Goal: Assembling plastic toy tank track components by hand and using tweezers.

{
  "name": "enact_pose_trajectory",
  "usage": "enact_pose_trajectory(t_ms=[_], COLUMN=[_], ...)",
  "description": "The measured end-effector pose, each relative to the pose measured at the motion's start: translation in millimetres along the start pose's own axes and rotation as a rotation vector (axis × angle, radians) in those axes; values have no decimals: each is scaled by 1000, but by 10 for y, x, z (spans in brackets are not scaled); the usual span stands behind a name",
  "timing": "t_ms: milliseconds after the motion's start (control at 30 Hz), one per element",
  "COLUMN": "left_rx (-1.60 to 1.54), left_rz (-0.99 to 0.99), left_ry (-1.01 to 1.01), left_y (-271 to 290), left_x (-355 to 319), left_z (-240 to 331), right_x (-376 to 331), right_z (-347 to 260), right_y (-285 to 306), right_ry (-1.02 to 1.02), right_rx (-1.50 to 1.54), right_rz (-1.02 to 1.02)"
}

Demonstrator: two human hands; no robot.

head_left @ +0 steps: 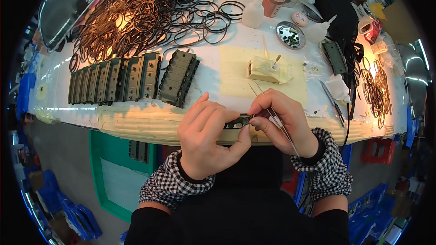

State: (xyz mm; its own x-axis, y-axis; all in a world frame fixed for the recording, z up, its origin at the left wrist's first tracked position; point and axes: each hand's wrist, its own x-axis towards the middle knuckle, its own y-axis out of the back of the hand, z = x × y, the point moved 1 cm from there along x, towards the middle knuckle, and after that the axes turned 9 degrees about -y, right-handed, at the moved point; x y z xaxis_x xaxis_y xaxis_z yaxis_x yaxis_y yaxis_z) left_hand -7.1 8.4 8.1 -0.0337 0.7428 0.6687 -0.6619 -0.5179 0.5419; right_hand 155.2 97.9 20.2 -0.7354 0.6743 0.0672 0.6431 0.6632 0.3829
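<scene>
At the table's near edge my left hand (204,136) grips a small dark green plastic model piece with round wheels (234,123), much of it covered by the fingers. My right hand (288,120) carries a pair of metal tweezers (282,129) slanting across the palm, tips pointing up and away. Its thumb and forefinger also pinch at the right end of the model piece; whether a tiny part sits between them is hidden. Left of my hands, a row of green model hulls (113,79) stands side by side, with one hull (178,78) tilted closest to me.
A large heap of dark rubber bands (136,18) covers the back left. Ahead stands a taped block with a brush (268,70). A round metal dish (290,35) holds small green parts. A pen-like knife (333,104) lies right; a green bin (97,168) sits below left.
</scene>
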Motion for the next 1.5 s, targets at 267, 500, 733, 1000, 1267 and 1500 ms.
enact_pose_trajectory(t_ms=[267, 500, 733, 1000, 1267, 1500], left_rx=[111, 96, 96, 93, 101, 218], left_rz=[67, 73, 59, 58, 81, 107], left_ry=[-47, -74, -92, -80, -82, -100], left_y=[-122, -165, -162, -156, -186, -158], left_x=[-51, -84, -91, -88, -114, -103], left_z=[-12, -57, -84, -69, -72, -27], right_x=[-19, -14, -7, -21, -22, -6], right_z=[88, 99, 119, 140, 117, 130], right_y=[-24, -4, -4, -15, -30, -3], right_ry=[6, -21, -18, -44, -12, 44], right_rx=[-9, 46, 51, 85, 41, 7], right_rz=[16, -6, -6, -12, -11, 19])
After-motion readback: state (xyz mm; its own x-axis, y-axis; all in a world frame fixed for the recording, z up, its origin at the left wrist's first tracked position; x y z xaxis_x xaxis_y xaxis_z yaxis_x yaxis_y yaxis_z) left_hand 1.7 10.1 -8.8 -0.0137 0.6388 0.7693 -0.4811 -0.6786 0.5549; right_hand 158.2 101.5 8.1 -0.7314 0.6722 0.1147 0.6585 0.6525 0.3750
